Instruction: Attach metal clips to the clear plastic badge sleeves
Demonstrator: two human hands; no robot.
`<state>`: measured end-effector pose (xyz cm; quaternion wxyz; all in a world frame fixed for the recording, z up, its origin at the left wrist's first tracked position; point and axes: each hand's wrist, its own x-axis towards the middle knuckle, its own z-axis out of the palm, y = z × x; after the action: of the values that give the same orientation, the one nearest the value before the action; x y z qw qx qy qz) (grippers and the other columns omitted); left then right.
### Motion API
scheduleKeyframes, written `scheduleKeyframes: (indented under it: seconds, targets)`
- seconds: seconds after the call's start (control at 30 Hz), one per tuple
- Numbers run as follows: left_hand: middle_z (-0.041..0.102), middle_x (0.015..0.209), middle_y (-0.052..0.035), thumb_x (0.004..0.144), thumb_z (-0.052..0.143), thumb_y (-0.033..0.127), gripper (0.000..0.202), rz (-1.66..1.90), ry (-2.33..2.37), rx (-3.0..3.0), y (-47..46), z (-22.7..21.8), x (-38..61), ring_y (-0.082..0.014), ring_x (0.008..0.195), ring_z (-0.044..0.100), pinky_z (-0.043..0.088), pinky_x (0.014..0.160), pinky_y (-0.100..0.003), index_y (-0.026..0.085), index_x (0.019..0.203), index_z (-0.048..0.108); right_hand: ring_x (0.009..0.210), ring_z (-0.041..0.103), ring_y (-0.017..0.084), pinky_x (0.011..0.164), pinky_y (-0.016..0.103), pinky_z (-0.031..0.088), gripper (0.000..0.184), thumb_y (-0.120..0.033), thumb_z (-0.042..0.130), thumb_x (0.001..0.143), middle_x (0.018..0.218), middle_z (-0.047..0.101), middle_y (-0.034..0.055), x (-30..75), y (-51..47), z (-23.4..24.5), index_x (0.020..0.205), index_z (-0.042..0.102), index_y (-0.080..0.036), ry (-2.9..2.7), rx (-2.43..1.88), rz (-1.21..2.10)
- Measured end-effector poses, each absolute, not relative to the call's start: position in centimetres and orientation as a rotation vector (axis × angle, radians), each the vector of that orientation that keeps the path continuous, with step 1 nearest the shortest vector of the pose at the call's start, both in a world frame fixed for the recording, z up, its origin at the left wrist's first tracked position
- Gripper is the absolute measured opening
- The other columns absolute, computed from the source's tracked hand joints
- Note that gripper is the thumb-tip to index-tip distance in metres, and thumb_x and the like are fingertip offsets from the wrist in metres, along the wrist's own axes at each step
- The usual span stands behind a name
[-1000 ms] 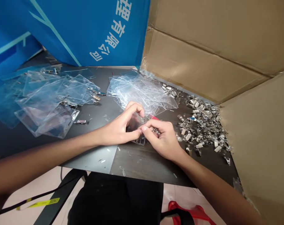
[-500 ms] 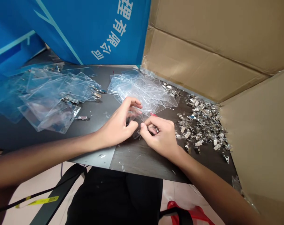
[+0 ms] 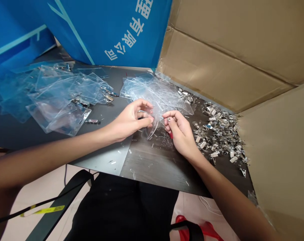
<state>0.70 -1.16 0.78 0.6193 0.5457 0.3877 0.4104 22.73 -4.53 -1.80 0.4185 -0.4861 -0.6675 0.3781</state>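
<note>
My left hand (image 3: 131,121) is closed on a clear plastic badge holder (image 3: 153,131), its thumb and fingers gripping one side. The holder is bent and tilted, with its lower edge near the dark tabletop. To its right, my right hand (image 3: 180,132) has its fingers curled and thumb pressed in, apart from the holder. A small shiny metal piece (image 3: 169,119) shows at the thumb; the rest of it is hidden by the fingers. Below that hand a bit of a red object (image 3: 171,135) peeks out. Just beyond both hands lies a pile of clear badge holders (image 3: 152,92).
Metal badge clips (image 3: 217,130) are heaped at the right, against a cardboard wall (image 3: 204,60). At the left lie badge holders with clips attached (image 3: 59,97). Small clear plastic slivers (image 3: 133,174) litter the table near its front edge. A blue printed panel (image 3: 111,30) stands behind.
My hands have moved apart: the right drew away from the holder, up and to the right. The left still grips the holder, now bent. The view has shifted slightly.
</note>
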Motion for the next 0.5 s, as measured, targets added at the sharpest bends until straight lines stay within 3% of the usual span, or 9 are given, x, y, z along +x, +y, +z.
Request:
scheduleKeyframes:
  seconds: [0.17,0.33,0.5]
  targets:
    - [0.066,0.12,-0.007,0.074,0.092,0.02,0.05,0.98,0.897,1.286,-1.3,1.0,0.6,-0.0165,0.095,0.069,0.058,0.078,-0.03,0.019,0.114,0.062,0.066,0.044,0.014,0.062,0.029,0.037,0.029,-0.049,0.063,0.113,0.078,0.052,-0.0037,22.5,-4.9,-1.0,0.101,0.068,-0.024,-1.522,-1.033,1.272]
    - [0.064,0.12,-0.0071,0.074,0.094,0.027,0.052,1.006,0.893,1.316,-1.0,0.7,0.6,-0.0172,0.095,0.067,0.057,0.078,-0.032,0.019,0.115,0.063,0.06,0.03,0.012,0.056,0.028,0.025,0.044,-0.062,0.067,0.11,0.07,0.039,-0.0072,22.5,-5.1,-0.6,0.092,0.067,-0.022,-1.534,-1.005,1.444]
    - [0.064,0.118,-0.007,0.074,0.096,0.029,0.052,1.017,0.869,1.335,-0.8,0.2,0.6,-0.0173,0.093,0.066,0.057,0.077,-0.032,0.019,0.114,0.064,0.055,0.019,0.01,0.053,0.029,0.017,0.046,-0.062,0.069,0.11,0.064,0.029,-0.0107,22.6,-4.7,-0.5,0.088,0.064,-0.022,-1.525,-0.825,1.628]
